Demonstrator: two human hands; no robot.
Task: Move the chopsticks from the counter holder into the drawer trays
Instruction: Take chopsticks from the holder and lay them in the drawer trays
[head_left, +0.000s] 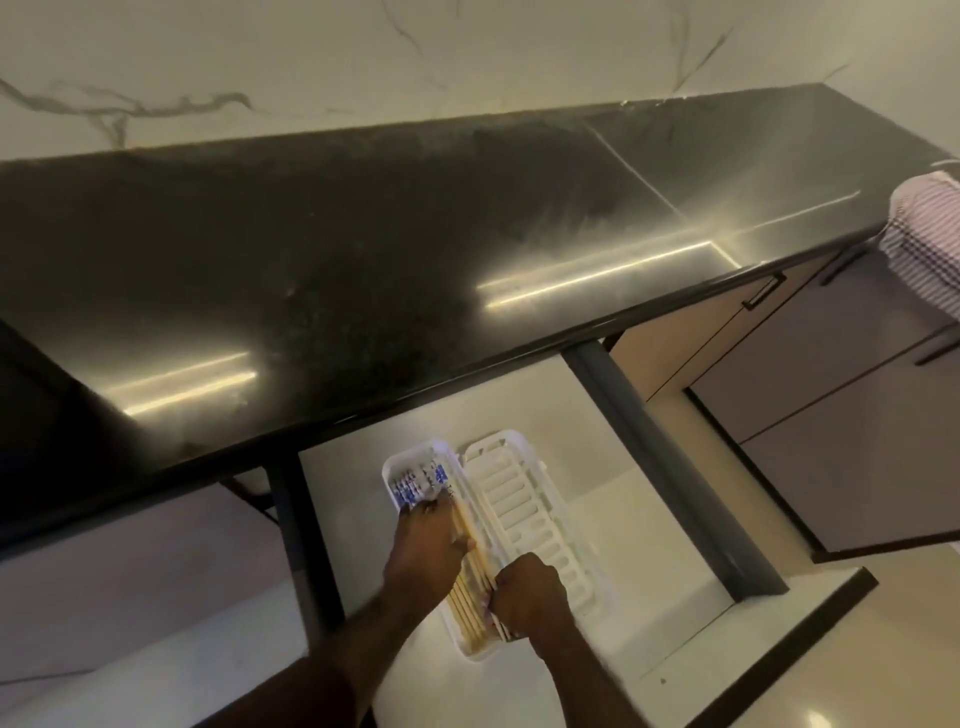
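Note:
An open white drawer (582, 415) below the counter holds two long white trays side by side. The left tray (390, 470) carries a bundle of wooden chopsticks (465, 605) with blue-and-white patterned tips (415, 483) at its far end. The right tray (524, 499) is ribbed and has nothing in it. My left hand (423, 551) presses flat on the chopsticks in the left tray. My right hand (527, 592) is closed around the near ends of the chopsticks. No counter holder is in view.
The black stone counter (363, 270) runs across the view above the drawer, backed by a white marbled wall. A striped cloth (922, 228) hangs at the right edge. A cabinet door (852, 467) stands open to the right of the drawer's dark side rail (670, 467).

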